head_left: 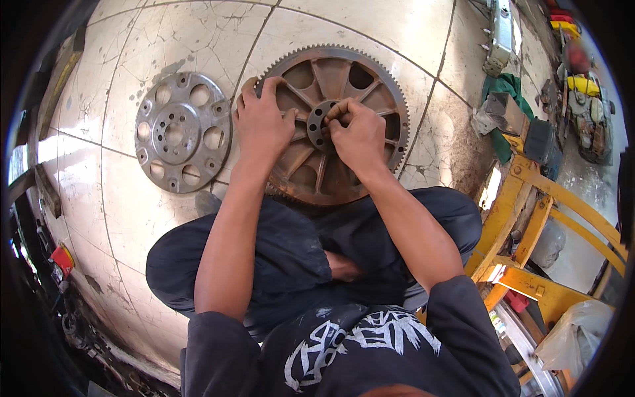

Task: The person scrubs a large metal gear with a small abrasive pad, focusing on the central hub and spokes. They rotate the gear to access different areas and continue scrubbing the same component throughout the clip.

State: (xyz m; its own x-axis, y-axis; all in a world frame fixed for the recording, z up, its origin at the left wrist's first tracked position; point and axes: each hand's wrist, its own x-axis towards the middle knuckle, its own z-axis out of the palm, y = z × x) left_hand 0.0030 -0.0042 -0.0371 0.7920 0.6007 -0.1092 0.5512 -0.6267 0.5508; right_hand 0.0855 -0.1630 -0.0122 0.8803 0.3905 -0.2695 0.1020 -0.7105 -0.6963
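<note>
A large rusty flywheel (344, 69) with a toothed rim and spoke-like ribs lies on the floor in front of my crossed legs. My left hand (264, 126) rests over its left rim, fingers spread and the thumb pointing toward the middle. At the hub (316, 132), a dark round plate with small holes, my right hand (357, 132) is closed in a pinch. Whatever sits between those fingertips is hidden. Left of the flywheel lies a smaller grey metal disc (194, 129), pierced by large round holes and a ring of small ones.
Pale cracked tiles (218, 30) make up the floor. A yellow metal frame (529, 218) stands close on my right. Beyond it are metal parts (592, 122), a green cloth (509, 86) and a clear plastic bag (575, 337). Dark clutter lines the left edge, with a red-and-yellow object (63, 259).
</note>
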